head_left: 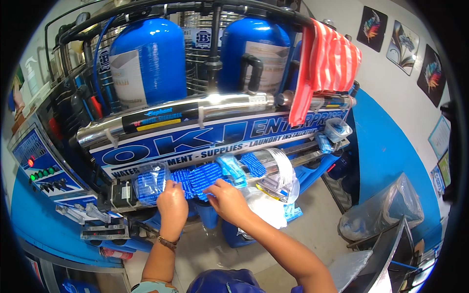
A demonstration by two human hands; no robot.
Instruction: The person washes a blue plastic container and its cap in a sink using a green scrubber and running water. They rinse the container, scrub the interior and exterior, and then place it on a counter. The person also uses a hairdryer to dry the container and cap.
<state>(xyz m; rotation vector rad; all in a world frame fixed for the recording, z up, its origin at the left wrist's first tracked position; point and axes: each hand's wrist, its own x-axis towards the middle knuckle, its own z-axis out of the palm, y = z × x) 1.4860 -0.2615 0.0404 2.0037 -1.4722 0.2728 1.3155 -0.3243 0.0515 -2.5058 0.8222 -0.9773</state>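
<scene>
My left hand (173, 204), with a banded wrist, is closed at the right side of a clear plastic container (150, 181) of blue pieces. Its fingertips are hidden, so I cannot make out what they grip. My right hand (228, 201) has bent fingers closed at the lower right edge of a blue patterned strip stack (205, 177). Another blue patterned stack (182, 179) lies between the container and that one. Farther right along the ledge are light blue packets (231, 170) and one more blue patterned piece (253, 165).
Right of the packets sit a bundle of white strips (280, 166) and a white plastic bag (264, 207). A small clear tub (338, 129) stands at the ledge's far right end. Behind are a steel tube (188, 113), blue tanks (149, 58) and a red striped cloth (325, 63).
</scene>
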